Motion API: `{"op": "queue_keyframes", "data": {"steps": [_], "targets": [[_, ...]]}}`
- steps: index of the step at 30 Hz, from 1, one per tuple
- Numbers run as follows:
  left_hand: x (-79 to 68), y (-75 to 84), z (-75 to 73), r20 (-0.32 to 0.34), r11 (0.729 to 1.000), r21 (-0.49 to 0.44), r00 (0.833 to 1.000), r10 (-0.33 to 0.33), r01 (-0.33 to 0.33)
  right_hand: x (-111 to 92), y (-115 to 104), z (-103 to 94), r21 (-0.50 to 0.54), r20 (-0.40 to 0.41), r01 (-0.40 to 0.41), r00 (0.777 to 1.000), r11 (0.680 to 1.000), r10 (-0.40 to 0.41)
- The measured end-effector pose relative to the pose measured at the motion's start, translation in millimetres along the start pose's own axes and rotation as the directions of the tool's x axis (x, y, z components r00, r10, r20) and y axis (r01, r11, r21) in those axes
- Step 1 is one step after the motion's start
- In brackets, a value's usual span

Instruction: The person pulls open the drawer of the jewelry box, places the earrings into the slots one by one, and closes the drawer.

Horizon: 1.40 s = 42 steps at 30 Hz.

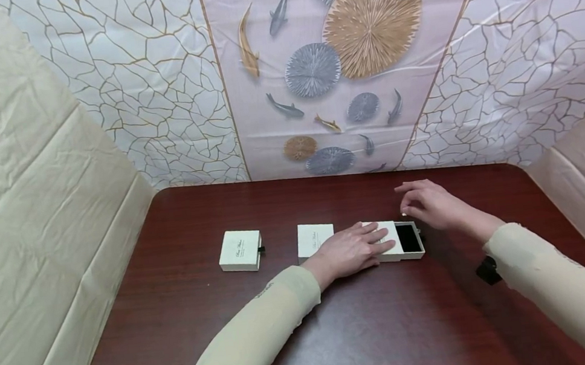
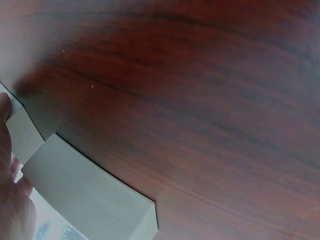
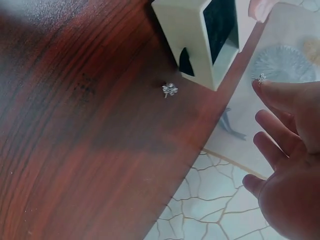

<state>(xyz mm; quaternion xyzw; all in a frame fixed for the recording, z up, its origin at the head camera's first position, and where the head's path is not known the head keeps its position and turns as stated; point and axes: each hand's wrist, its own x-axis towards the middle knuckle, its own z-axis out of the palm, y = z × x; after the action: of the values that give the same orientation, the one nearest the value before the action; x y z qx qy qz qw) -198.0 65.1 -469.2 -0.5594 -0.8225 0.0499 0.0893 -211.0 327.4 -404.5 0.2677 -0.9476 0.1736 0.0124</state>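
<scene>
My left hand (image 1: pixel 353 251) lies with spread, straight fingers on the white sleeve of a small drawer-style jewellery box (image 1: pixel 393 257). The box's drawer (image 1: pixel 409 237) is slid partly out to the right, showing a black lining. To the right and slightly above it, my right hand (image 1: pixel 434 206) pinches a small sparkling stud earring (image 3: pixel 261 78) between thumb and forefinger, the other fingers loosely bent. A second, flower-shaped clear-stone earring (image 3: pixel 170 90) lies on the table beside the drawer's black pull tab (image 3: pixel 186 63).
Another white box (image 1: pixel 314 237) stands just left of the one under my left hand, partly covered by that hand. Farther left sits a third white box (image 1: pixel 240 250) with a black tab. The dark wooden table (image 1: pixel 365 332) meets a patterned cloth (image 1: pixel 166 88) at the back.
</scene>
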Motion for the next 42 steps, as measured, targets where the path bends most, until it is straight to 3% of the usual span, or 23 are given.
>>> {"op": "queue_keyframes", "data": {"steps": [8, 23, 33, 42], "targets": [[0.7, 0.7, 0.3, 0.013, 1.0, -0.011, 1.0, -0.004, 0.004, -9, -9, -1.1, 0.011, -0.032, 0.052, 0.998, 0.999, -0.052], [-0.2, 0.6, -0.5, 0.019, 0.999, -0.033, 1.0, -0.018, 0.019, -25, -19, 6.4, -0.012, 0.079, 0.004, 0.997, 1.0, -0.003], [-0.4, 0.7, -1.2, 0.018, 0.999, -0.037, 1.0, -0.022, 0.023, -27, -16, 13.4, -0.028, 0.041, 0.018, 0.999, 0.999, -0.017], [-0.1, 0.9, -0.5, 0.006, 1.0, -0.026, 1.0, -0.016, 0.017, -26, -11, 20.9, -0.052, 0.061, -0.007, 0.998, 0.999, 0.011]]}}
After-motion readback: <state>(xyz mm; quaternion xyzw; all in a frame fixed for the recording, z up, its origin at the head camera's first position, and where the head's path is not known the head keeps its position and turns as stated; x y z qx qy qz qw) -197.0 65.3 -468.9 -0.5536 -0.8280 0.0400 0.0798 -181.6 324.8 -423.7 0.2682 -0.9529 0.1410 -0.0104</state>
